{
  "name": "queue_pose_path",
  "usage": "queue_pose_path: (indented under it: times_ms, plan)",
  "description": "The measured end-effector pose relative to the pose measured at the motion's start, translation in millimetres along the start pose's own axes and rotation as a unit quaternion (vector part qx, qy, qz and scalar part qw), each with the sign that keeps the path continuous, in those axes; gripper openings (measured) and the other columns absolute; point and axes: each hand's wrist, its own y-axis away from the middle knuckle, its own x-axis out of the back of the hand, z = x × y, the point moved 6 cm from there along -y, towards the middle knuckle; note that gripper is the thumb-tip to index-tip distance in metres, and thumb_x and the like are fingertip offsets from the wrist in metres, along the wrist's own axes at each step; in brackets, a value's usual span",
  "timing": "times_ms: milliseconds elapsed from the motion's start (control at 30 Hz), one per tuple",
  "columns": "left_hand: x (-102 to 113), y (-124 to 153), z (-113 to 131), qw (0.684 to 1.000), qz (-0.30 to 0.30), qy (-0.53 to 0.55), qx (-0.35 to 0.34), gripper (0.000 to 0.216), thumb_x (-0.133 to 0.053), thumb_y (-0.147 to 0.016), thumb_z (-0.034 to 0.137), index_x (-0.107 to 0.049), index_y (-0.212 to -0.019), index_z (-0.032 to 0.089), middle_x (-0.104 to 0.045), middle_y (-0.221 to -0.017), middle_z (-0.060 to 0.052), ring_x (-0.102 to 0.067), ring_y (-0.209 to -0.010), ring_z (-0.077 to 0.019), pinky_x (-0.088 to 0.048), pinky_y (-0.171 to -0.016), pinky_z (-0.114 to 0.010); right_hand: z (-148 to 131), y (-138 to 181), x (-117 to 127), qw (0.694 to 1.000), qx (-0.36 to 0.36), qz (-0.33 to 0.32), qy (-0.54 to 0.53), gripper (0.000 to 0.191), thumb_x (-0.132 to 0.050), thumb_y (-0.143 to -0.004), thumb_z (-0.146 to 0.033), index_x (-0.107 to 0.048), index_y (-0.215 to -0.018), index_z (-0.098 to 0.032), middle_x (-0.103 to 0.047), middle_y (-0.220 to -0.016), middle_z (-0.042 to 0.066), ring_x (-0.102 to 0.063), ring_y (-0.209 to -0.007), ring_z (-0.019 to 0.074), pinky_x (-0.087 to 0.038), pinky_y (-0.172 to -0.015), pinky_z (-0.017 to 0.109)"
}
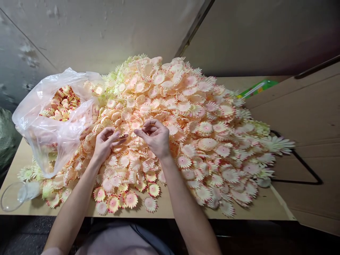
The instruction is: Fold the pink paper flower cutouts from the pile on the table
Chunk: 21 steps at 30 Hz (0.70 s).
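Observation:
A big heap of artificial flower heads [207, 143], cream to pale pink with fringed, red-tipped petals, covers most of the table. Over the heap's near left part is my left hand [105, 142], its thumb and forefinger brought together in a pinch. My right hand [156, 138] faces it a short way to the right, thumb against the bent fingers. Whatever either pinch holds is too small to make out against the flowers. Several loose flower heads with yellow and red petals [131, 200] lie by the table's front edge, between my forearms.
A clear plastic bag [34, 106] with more flower pieces stands open at the left. A transparent cup [20, 195] lies on its side at the front left corner of the table [170, 209]. Cardboard [305, 141] and a black metal bar [297, 182] border the right; a wall rises behind.

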Motion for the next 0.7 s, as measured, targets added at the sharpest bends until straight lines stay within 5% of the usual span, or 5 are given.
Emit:
queue_pose_path:
  times_ms: [367, 700]
  plan:
    - [-10, 6, 8, 0.995, -0.066, -0.062, -0.046, 0.04, -0.081, -0.073, 0.028, -0.045, -0.088, 0.02, -0.07, -0.091, -0.001, -0.062, -0.061, -0.0068, -0.055, -0.058, -0.02, 2, 8, -22, 0.994, -0.008, -0.11, -0.022, 0.042, -0.085, -0.067, -0.046, -0.053, -0.078, -0.02, -0.051, -0.065, -0.006, -0.046, -0.055, 0.0072, -0.037, -0.05, 0.02]
    - [-14, 9, 14, 0.989, -0.063, -0.111, -0.068, 0.051, -0.089, -0.063, 0.031, -0.042, -0.08, 0.02, -0.065, -0.076, 0.003, -0.061, -0.064, -0.0071, -0.053, -0.061, -0.018, 4, 13, -35, 0.986, -0.003, -0.166, -0.032, 0.039, -0.084, -0.069, -0.044, -0.059, -0.085, -0.021, -0.059, -0.076, -0.002, -0.055, -0.066, 0.0105, -0.048, -0.06, 0.024]
